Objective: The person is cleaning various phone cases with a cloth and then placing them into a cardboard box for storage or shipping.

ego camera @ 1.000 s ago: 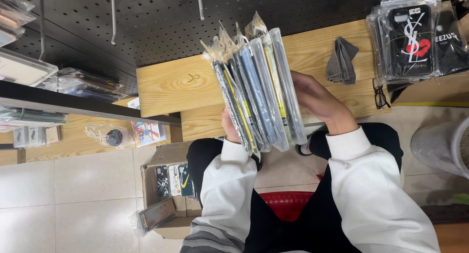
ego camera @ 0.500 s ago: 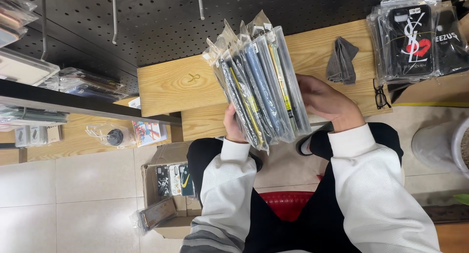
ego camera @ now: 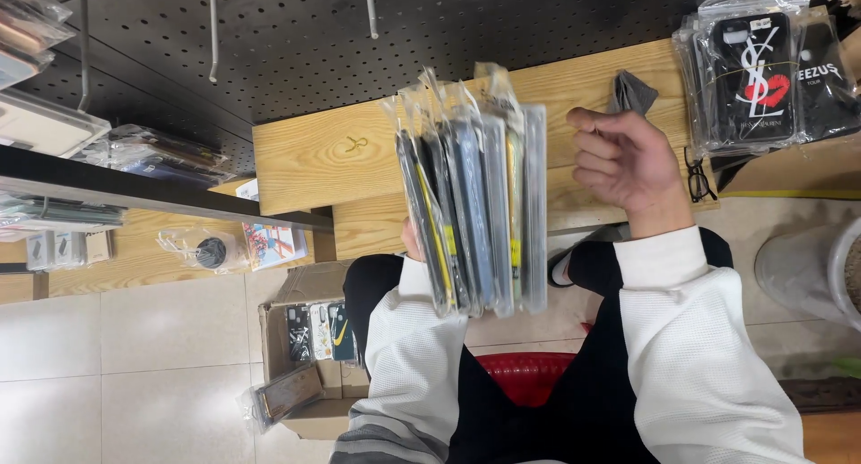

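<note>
My left hand (ego camera: 411,242) holds a thick stack of phone cases in clear plastic sleeves (ego camera: 475,204), standing on edge in front of me; the stack hides most of that hand. My right hand (ego camera: 623,164) has come off the stack and hovers just to its right, palm up, fingers loosely curled and holding nothing. Both arms wear white sleeves. Behind the hands runs a light wooden shelf (ego camera: 314,155).
A dark cloth (ego camera: 632,92) and black glasses (ego camera: 698,179) lie on the shelf. Packaged black cases (ego camera: 762,74) are piled at the top right. A cardboard box of cases (ego camera: 309,338) sits on the tiled floor at the left, a red stool (ego camera: 529,374) beneath me, and a black pegboard (ego camera: 359,25) behind.
My right hand has let go of the stack and moved away to the right. The stack has straightened to more upright in my left hand.
</note>
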